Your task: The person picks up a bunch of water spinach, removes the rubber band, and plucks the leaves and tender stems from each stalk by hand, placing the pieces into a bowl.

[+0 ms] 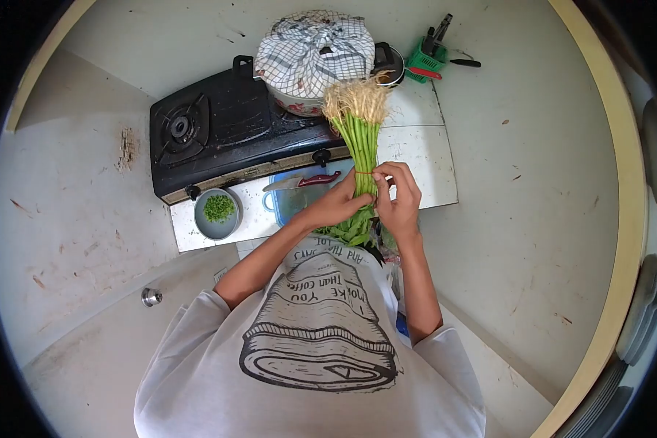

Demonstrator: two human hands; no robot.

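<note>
A bunch of leafy greens (365,142) is held upright before my chest, its pale stringy roots at the top and its leaves hanging low against my shirt. A thin reddish band (363,172) circles the green stems. My left hand (334,203) wraps the stems just below the band. Thumb and fingertips of my right hand (399,197) pinch at the band on the stems' right side. Close to the left hand, a knife (303,180) with a dark red handle lies across a blue cutting board (279,201).
A black gas stove (233,109) carries a large pot (299,102) covered by a checked cloth (314,51). On the white tiled counter stands a bowl (217,231) of chopped greens. A green basket (420,58) of utensils sits at the back right, near a small pan.
</note>
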